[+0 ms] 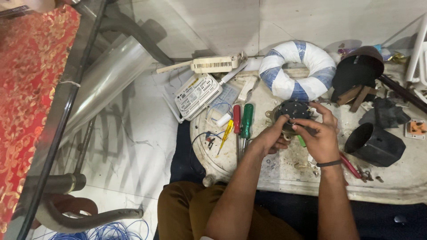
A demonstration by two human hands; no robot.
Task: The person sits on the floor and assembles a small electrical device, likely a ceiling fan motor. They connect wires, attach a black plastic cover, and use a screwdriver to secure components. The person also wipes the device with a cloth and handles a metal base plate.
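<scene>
Motor housing (292, 110), round and dark, is gripped between the left hand (271, 138) and right hand (320, 135), screwdrivers (242, 122) lying just left of them.

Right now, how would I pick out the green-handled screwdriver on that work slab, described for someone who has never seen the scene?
Start at the big white-and-blue wrapped ring at the back of the pale work slab. Below and left of it, three screwdrivers lie side by side, left of the left hand. The green-handled screwdriver is the rightmost, beside the red one and thicker than the slim yellow one.
</scene>
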